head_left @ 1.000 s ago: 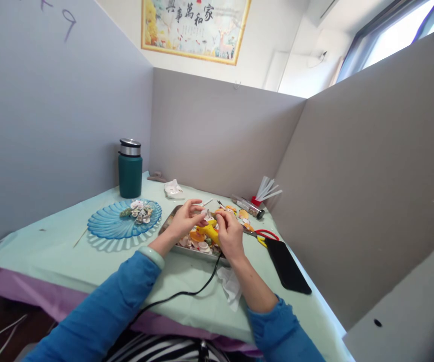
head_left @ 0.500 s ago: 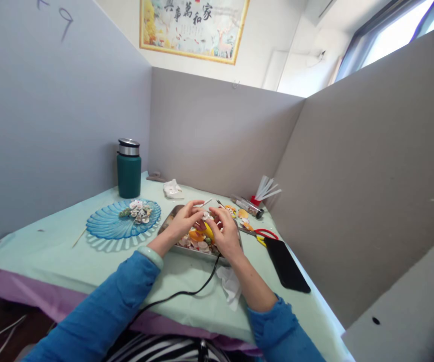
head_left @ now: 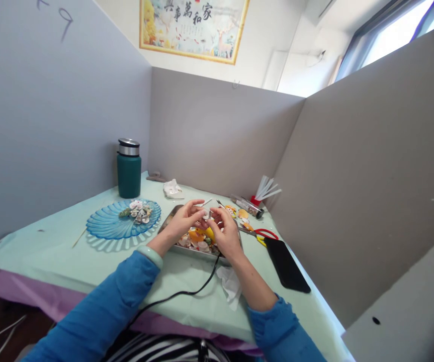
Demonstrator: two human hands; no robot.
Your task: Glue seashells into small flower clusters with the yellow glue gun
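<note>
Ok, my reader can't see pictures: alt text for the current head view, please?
Both hands hold a small white piece above a metal tray of shells. To their left, a blue plate bears a shell cluster, with a flask behind; to their right are scissors and a phone.

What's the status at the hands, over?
Left hand pinching small white piece. Right hand close beside it, contact unclear. Metal tray beneath; yellow tool partly hidden. Black cord on the tray's near side.
</note>
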